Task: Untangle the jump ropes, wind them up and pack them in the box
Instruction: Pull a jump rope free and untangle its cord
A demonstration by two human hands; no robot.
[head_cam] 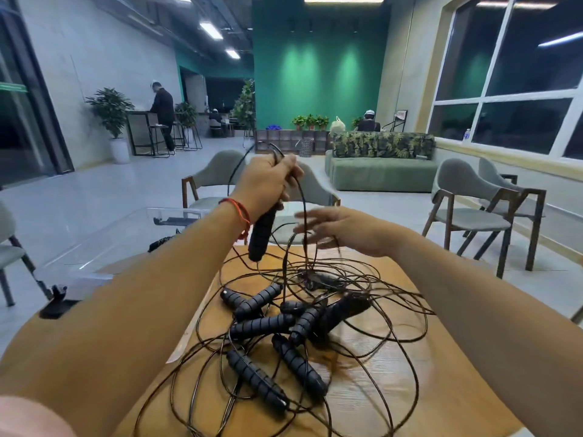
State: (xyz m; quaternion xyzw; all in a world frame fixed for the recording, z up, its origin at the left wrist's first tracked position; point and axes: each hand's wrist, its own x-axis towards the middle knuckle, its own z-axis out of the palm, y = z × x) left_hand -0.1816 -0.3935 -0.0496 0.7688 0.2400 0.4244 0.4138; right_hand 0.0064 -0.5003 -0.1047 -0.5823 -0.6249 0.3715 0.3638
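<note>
On the near tabletop: a light wooden table carries a heap of black ribbed foam jump-rope handles lying crosswise over one another. Their thin dark cords loop out around them on every side. It all lies so because nothing here is sorted yet.
Left hand: the left hand, a red string at its wrist, is up above the heap. Its fingers are curled tight round the top of one black handle, which hangs down from the fist. I judge it is lifted so that its rope draws clear of the pile and shows its run.
Lifted cord: a single cord arcs out of the fist and drops into the tangle, easy to trace.
Right hand: the right hand is spread, fingers straight, holding nothing, just beside that cord. It is blurred, so I cannot tell whether it touches; likely it means to catch the cord.
Box: a clear plastic box sits off to the left, past the left forearm. Something black lies inside, too dim to name. It is close enough for packing.
Progress: untangling looks barely begun; no wound rope shows on the table.
Beyond: grey-green padded chairs with wooden legs, a green sofa, then a green wall.
</note>
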